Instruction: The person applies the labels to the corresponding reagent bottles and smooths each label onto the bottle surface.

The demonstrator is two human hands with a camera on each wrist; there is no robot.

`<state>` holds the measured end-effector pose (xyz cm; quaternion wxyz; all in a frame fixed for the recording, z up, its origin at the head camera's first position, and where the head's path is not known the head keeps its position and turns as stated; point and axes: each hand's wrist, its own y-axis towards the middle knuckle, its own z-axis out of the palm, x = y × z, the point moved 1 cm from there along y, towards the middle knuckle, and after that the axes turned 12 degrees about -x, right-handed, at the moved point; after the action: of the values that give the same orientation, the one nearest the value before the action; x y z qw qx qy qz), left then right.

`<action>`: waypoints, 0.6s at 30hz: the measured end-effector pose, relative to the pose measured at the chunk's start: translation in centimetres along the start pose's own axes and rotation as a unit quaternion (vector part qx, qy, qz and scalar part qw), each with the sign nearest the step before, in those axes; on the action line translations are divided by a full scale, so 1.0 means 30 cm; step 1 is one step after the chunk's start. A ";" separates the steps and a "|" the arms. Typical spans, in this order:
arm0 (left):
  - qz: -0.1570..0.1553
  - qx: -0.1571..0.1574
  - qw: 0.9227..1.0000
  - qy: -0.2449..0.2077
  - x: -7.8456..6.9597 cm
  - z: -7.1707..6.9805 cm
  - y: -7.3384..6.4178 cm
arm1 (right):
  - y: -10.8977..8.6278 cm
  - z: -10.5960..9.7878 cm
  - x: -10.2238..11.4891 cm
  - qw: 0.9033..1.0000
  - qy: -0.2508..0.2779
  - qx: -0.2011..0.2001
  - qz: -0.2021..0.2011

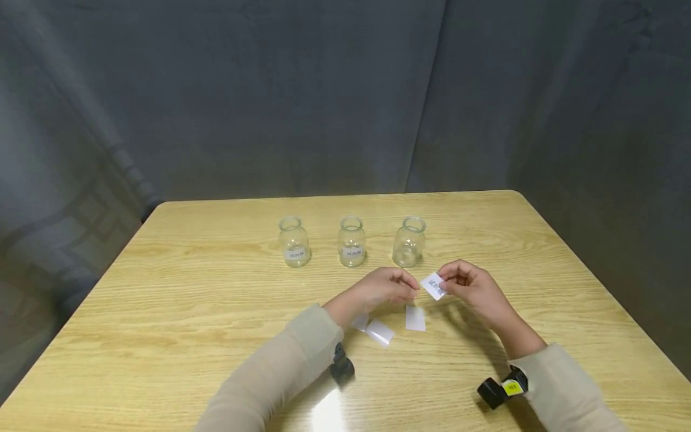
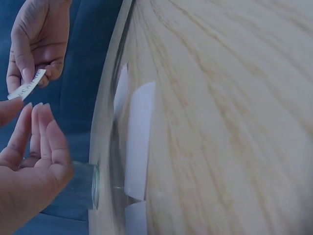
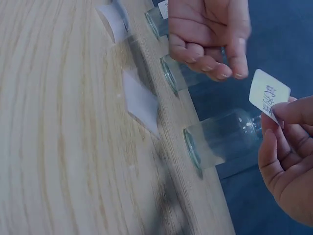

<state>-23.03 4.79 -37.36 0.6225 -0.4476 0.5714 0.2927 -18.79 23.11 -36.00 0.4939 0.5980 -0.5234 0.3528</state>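
Thumb and fingers of my right hand (image 1: 480,295) pinch a small white label (image 1: 432,284) with dark printing, held above the table. My left hand (image 1: 382,287) hovers close to its left side, fingers loosely bent and holding nothing. In the right wrist view a gap shows between the left fingertips and the label (image 3: 266,93). Behind the hands stand three clear glass jars in a row. The left jar (image 1: 292,235) and the middle jar (image 1: 351,234) carry printed labels low on their fronts. The right jar (image 1: 408,241) has a plain glass front.
White paper pieces lie on the wooden table (image 1: 189,312) below the hands: one (image 1: 415,318) between them, another (image 1: 380,332) further left, and a third (image 1: 360,322) partly hidden by the left wrist. A grey curtain (image 1: 270,108) hangs behind the table.
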 end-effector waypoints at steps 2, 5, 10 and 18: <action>0.004 -0.010 0.999 -0.031 -0.002 0.000 0.004 | 0.004 0.003 -0.002 1.000 0.000 -0.002 -0.005; 0.017 -0.028 0.998 -0.052 -0.003 0.002 0.010 | 0.010 0.012 -0.004 1.000 0.007 -0.004 -0.013; 0.033 -0.053 0.997 -0.041 -0.006 0.007 0.017 | 0.018 0.032 0.001 1.000 0.010 0.002 -0.019; 0.019 -0.082 0.996 -0.026 -0.005 0.007 0.025 | 0.036 0.051 0.004 0.999 -0.032 -0.003 0.004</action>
<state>-23.63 5.32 -37.39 0.5927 -0.4781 0.5376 0.3621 -19.97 21.63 -36.05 0.4771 0.6057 -0.5423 0.3338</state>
